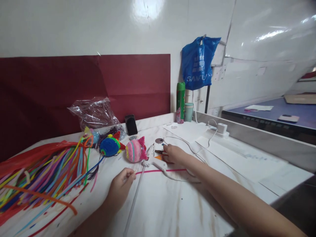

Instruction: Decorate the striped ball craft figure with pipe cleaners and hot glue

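Observation:
My left hand (121, 185) rests on the white table (172, 207), fingers pinched on the end of a pink pipe cleaner (172, 170) lying flat across the table. A white glue gun (154, 160) lies just beyond it, with a clear glue stick (134, 200) trailing toward me. My right hand (172, 154) reaches past the glue gun, fingertips on a small dark item I cannot identify. A pink striped yarn fish (134, 150) and a blue yarn fish (110, 146) sit left of the gun.
A heap of coloured pipe cleaners (41, 177) covers the table's left. A clear plastic bag (95, 113), a black phone (131, 124), a green spray can (180, 102), a cup (189, 112), a charger with white cable (221, 128) and a blue bag (198, 62) stand at the back.

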`<state>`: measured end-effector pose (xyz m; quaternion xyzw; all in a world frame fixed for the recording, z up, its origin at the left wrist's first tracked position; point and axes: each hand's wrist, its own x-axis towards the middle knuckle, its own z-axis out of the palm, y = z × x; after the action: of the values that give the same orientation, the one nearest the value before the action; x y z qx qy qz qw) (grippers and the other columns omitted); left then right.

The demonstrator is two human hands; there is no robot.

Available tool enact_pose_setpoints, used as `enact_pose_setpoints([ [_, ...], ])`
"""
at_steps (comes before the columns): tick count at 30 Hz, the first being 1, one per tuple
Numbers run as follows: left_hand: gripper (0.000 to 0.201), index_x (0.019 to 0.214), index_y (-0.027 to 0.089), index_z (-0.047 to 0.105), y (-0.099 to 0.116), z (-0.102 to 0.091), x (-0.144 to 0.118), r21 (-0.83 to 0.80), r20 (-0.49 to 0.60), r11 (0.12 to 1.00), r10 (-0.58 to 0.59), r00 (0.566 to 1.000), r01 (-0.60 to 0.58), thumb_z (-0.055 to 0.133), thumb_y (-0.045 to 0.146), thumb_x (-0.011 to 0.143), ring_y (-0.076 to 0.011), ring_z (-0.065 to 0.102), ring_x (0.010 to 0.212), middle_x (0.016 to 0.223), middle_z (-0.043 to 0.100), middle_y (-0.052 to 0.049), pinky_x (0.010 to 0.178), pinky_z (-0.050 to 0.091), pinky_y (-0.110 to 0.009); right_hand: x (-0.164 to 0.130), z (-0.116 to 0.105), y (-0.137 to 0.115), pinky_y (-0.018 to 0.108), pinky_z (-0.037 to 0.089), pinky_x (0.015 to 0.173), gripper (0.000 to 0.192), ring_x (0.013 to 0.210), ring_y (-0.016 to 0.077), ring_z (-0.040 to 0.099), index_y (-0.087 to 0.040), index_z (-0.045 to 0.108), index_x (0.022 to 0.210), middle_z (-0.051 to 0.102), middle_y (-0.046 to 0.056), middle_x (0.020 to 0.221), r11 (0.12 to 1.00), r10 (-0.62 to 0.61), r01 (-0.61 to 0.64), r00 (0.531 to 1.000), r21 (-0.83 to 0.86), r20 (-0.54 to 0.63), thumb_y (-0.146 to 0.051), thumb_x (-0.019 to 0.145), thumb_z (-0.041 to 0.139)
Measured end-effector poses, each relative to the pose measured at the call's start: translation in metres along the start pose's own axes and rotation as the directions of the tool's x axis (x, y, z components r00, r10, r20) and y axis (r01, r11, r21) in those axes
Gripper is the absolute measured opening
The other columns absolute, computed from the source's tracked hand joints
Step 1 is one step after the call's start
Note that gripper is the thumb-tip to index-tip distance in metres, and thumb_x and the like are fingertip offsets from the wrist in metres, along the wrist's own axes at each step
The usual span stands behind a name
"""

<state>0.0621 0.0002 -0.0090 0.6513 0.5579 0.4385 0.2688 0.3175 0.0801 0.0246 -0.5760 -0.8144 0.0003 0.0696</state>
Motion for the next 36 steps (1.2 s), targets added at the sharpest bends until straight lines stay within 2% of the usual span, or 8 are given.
enact_pose_setpoints([
  [4, 0.022, 0.074, 0.019, 0.057, -0.002, 0.0, 0.0, -0.04, -0.004, 0.999, -0.021, 1.0, 0.021, 0.054, 0.04, 0.075, -0.0159, 0.054, 0.065, 0.066, 0.059, 0.001, 0.064, 0.04, -0.025, -0.009, -0.022, 0.015, 0.028, 0.04, 0.063, 0.024, 0.082, 0.0255, 0.064, -0.015, 0.059, 0.1, 0.065, 0.014, 0.094, 0.997, 0.07, -0.073, 0.994, -0.037, -0.083, -0.014, 0.077, 0.051],
  [8, 0.021, 0.074, 0.018, 0.055, 0.0, 0.003, 0.0, -0.193, -0.056, 0.979, -0.069, 0.996, 0.057, 0.055, 0.04, 0.073, -0.0146, 0.054, 0.062, 0.064, 0.058, 0.001, 0.062, 0.039, -0.025, -0.02, -0.037, 0.022, 0.028, 0.042, 0.061, 0.035, 0.077, 0.0221, 0.063, -0.017, 0.05, 0.116, 0.064, 0.011, 0.094, 0.988, 0.149, -0.136, 0.965, 0.073, -0.214, -0.028, 0.083, 0.048],
  [11, 0.022, 0.076, 0.018, 0.053, 0.006, 0.003, -0.002, -0.335, -0.09, 0.938, -0.128, 0.988, 0.091, 0.058, 0.039, 0.071, -0.0148, 0.055, 0.063, 0.06, 0.058, 0.002, 0.064, 0.04, -0.026, -0.03, -0.031, 0.002, 0.024, 0.043, 0.062, 0.031, 0.07, 0.0153, 0.058, -0.02, 0.05, 0.114, 0.062, 0.003, 0.081, 0.876, -0.007, 0.163, 0.946, 0.454, -0.325, -0.035, 0.089, 0.041],
  [13, 0.024, 0.079, 0.018, 0.053, 0.013, 0.002, -0.004, -0.411, -0.093, 0.907, -0.145, 0.985, 0.095, 0.06, 0.039, 0.07, -0.0146, 0.055, 0.063, 0.059, 0.059, 0.001, 0.065, 0.04, -0.027, -0.038, -0.02, -0.019, 0.023, 0.042, 0.058, 0.023, 0.063, 0.0132, 0.053, -0.019, 0.053, 0.102, 0.058, 0.0, 0.074, 0.773, -0.139, 0.317, 0.93, 0.549, -0.341, -0.034, 0.089, 0.041],
  [16, 0.025, 0.079, 0.017, 0.05, 0.022, -0.001, -0.006, -0.502, -0.071, 0.862, -0.129, 0.989, 0.076, 0.059, 0.04, 0.073, -0.0124, 0.052, 0.058, 0.06, 0.057, 0.001, 0.061, 0.04, -0.026, -0.05, -0.006, -0.043, 0.024, 0.041, 0.058, 0.022, 0.062, 0.0133, 0.048, -0.018, 0.052, 0.085, 0.053, 0.001, 0.073, 0.762, -0.28, 0.402, 0.911, 0.508, -0.302, -0.038, 0.08, 0.056],
  [22, 0.029, 0.079, 0.018, 0.046, 0.027, 0.001, -0.009, -0.633, 0.018, 0.769, -0.097, 0.995, 0.086, 0.061, 0.041, 0.074, -0.0028, 0.031, 0.042, 0.061, 0.046, 0.007, 0.045, 0.026, -0.021, -0.054, 0.007, -0.057, 0.031, 0.045, 0.069, 0.028, 0.076, 0.0192, 0.054, -0.016, 0.054, 0.097, 0.055, 0.009, 0.088, 0.769, -0.378, 0.46, 0.887, 0.444, -0.264, -0.037, 0.08, 0.057],
  [28, 0.024, 0.076, 0.018, 0.045, 0.028, 0.003, -0.014, -0.586, 0.094, 0.805, -0.051, 0.994, 0.097, 0.059, 0.037, 0.074, -0.0044, 0.031, 0.043, 0.054, 0.038, 0.009, 0.044, 0.024, -0.021, -0.054, 0.012, -0.065, 0.028, 0.044, 0.064, 0.028, 0.07, 0.0173, 0.052, -0.016, 0.053, 0.094, 0.055, 0.007, 0.083, 0.744, -0.428, 0.504, 0.864, 0.438, -0.266, -0.041, 0.081, 0.055],
  [36, 0.024, 0.076, 0.018, 0.046, 0.028, 0.007, -0.017, -0.564, 0.104, 0.823, -0.008, 0.995, 0.065, 0.056, 0.04, 0.078, -0.0055, 0.036, 0.044, 0.055, 0.04, 0.008, 0.045, 0.027, -0.022, -0.056, 0.017, -0.069, 0.024, 0.038, 0.055, 0.024, 0.06, 0.0133, 0.045, -0.019, 0.047, 0.079, 0.052, 0.002, 0.073, 0.733, -0.43, 0.518, 0.855, 0.441, -0.291, -0.042, 0.085, 0.049],
])
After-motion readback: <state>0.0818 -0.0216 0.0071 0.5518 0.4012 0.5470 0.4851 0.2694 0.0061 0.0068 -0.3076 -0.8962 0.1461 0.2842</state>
